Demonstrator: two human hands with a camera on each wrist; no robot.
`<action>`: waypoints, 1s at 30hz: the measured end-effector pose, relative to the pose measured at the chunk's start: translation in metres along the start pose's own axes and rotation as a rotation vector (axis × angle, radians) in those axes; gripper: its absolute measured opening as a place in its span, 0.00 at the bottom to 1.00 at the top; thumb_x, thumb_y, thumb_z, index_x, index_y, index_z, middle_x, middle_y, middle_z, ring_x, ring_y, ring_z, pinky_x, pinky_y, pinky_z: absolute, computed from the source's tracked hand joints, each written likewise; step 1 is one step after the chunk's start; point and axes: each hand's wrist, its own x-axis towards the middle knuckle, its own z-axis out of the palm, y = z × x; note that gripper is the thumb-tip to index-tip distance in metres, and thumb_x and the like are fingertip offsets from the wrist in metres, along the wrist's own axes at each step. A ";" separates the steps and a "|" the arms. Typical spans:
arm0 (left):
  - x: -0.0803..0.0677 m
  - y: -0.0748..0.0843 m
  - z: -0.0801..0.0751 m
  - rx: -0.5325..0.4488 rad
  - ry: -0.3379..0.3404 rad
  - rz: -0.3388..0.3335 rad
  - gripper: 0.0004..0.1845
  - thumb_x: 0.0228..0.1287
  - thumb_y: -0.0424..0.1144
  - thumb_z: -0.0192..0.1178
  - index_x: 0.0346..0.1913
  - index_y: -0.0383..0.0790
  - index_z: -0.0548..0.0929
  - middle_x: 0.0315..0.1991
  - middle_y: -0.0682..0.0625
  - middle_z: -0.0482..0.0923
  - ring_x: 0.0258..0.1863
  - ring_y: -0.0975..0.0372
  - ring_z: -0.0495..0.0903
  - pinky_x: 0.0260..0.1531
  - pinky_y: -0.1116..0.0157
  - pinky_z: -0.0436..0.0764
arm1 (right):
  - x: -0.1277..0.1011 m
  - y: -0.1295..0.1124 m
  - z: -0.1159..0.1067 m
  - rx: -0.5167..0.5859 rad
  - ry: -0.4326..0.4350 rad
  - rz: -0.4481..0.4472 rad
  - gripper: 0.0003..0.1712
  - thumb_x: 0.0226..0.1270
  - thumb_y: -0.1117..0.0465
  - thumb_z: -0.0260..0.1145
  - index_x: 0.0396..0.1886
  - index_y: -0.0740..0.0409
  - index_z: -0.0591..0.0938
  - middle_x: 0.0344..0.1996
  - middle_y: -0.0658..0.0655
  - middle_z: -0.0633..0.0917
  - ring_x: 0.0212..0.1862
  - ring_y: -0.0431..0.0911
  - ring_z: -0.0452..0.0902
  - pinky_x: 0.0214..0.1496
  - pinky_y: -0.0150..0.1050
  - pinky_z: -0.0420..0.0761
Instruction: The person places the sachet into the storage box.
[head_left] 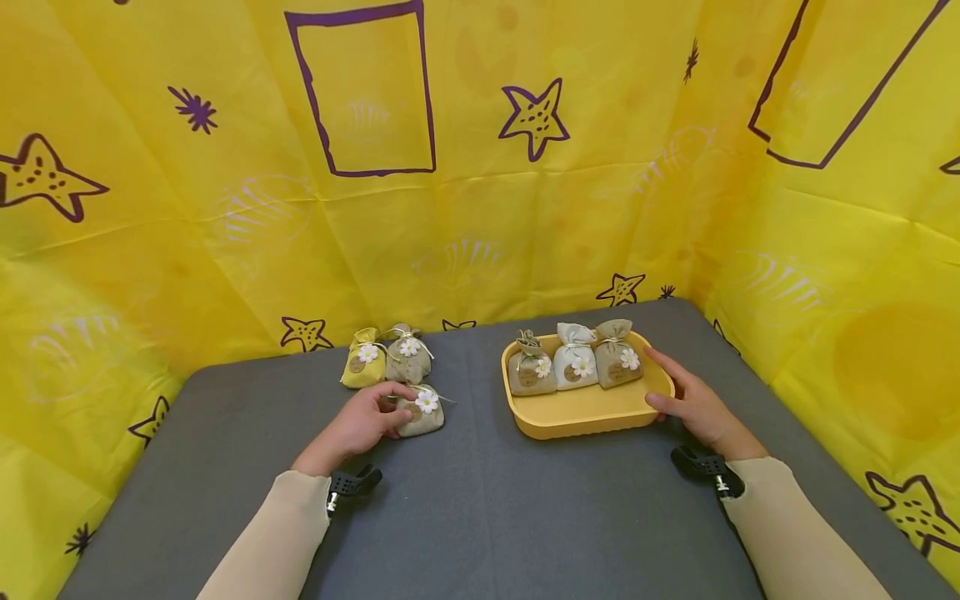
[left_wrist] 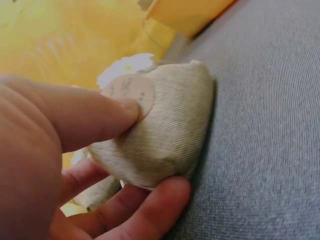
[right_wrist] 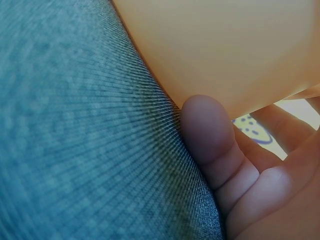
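Observation:
My left hand [head_left: 370,419] grips a small beige drawstring sachet [head_left: 422,417] with a white flower and round tag. In the left wrist view, the thumb presses the tag and the fingers curl beneath the sachet [left_wrist: 172,115], which is tilted close over the cloth. Behind it stand a yellow sachet [head_left: 363,367] and a grey-beige one [head_left: 408,364], side by side. My right hand [head_left: 693,408] holds the right end of a yellow tray [head_left: 585,421], thumb against its near side, fingers around the end. Along the tray's back stand a brown sachet [head_left: 531,379], a white one [head_left: 575,367] and a tan one [head_left: 617,367].
A dark grey cloth [head_left: 480,517] covers the table. Yellow curtains [head_left: 480,208] printed with starfish hang behind it and along both sides. Each wrist wears a black camera strap [head_left: 352,482]. A strip of grey cloth lies between the held sachet and the tray.

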 end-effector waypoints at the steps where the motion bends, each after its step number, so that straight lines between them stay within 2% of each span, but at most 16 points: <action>1: 0.000 0.001 0.000 -0.002 -0.014 0.001 0.14 0.66 0.33 0.66 0.53 0.41 0.83 0.40 0.45 0.82 0.30 0.53 0.81 0.33 0.55 0.83 | 0.000 0.000 0.000 0.000 -0.001 0.001 0.42 0.72 0.60 0.62 0.81 0.49 0.54 0.67 0.66 0.63 0.40 0.54 0.76 0.38 0.39 0.80; 6: -0.002 0.003 0.001 -0.024 -0.063 -0.014 0.15 0.66 0.35 0.67 0.54 0.41 0.82 0.40 0.44 0.82 0.32 0.53 0.81 0.34 0.55 0.83 | -0.001 0.001 0.000 0.006 -0.007 0.012 0.43 0.72 0.58 0.62 0.81 0.48 0.54 0.70 0.66 0.61 0.42 0.54 0.76 0.39 0.39 0.80; 11: -0.002 0.003 0.006 -0.025 -0.069 0.002 0.14 0.66 0.37 0.67 0.53 0.41 0.83 0.39 0.45 0.82 0.32 0.53 0.80 0.34 0.56 0.82 | -0.002 0.003 0.000 0.007 -0.007 0.007 0.43 0.72 0.58 0.63 0.81 0.48 0.54 0.70 0.66 0.61 0.43 0.54 0.76 0.39 0.39 0.81; 14: -0.001 0.007 0.012 0.010 -0.054 0.037 0.12 0.64 0.38 0.69 0.50 0.41 0.84 0.33 0.47 0.82 0.29 0.55 0.79 0.31 0.58 0.80 | -0.002 0.005 -0.001 0.009 -0.004 0.000 0.43 0.72 0.59 0.63 0.81 0.48 0.54 0.68 0.67 0.63 0.40 0.54 0.76 0.38 0.39 0.81; 17: 0.001 0.012 0.018 0.049 -0.010 0.052 0.10 0.61 0.39 0.71 0.45 0.44 0.85 0.26 0.48 0.80 0.24 0.57 0.76 0.25 0.61 0.76 | -0.002 0.005 -0.001 0.010 -0.003 -0.007 0.42 0.72 0.59 0.62 0.81 0.48 0.54 0.68 0.67 0.63 0.39 0.53 0.76 0.38 0.39 0.80; 20: 0.003 0.020 0.022 0.054 0.038 0.052 0.09 0.59 0.39 0.72 0.41 0.48 0.85 0.22 0.49 0.78 0.22 0.58 0.74 0.23 0.62 0.74 | -0.001 0.003 -0.001 0.010 -0.004 -0.007 0.43 0.73 0.59 0.62 0.81 0.48 0.54 0.69 0.66 0.62 0.40 0.53 0.76 0.38 0.39 0.80; 22: 0.005 0.027 0.024 0.026 0.055 0.050 0.08 0.59 0.39 0.72 0.41 0.48 0.86 0.23 0.47 0.78 0.23 0.56 0.75 0.25 0.59 0.76 | -0.001 0.003 -0.002 0.012 -0.004 -0.003 0.43 0.73 0.58 0.63 0.81 0.47 0.54 0.70 0.66 0.61 0.41 0.54 0.76 0.39 0.39 0.81; 27: 0.011 0.051 0.033 -0.046 0.070 0.089 0.10 0.60 0.38 0.72 0.43 0.46 0.86 0.28 0.45 0.81 0.26 0.54 0.78 0.30 0.52 0.80 | 0.001 0.003 -0.001 0.017 -0.011 -0.001 0.43 0.73 0.58 0.63 0.81 0.47 0.53 0.71 0.66 0.60 0.42 0.54 0.76 0.39 0.39 0.81; 30: 0.016 0.064 0.038 -0.062 0.077 0.108 0.11 0.59 0.38 0.73 0.44 0.46 0.85 0.34 0.46 0.81 0.28 0.54 0.80 0.32 0.52 0.81 | 0.001 0.003 -0.001 0.020 -0.011 -0.006 0.43 0.73 0.58 0.62 0.81 0.48 0.53 0.71 0.66 0.61 0.42 0.54 0.76 0.39 0.39 0.81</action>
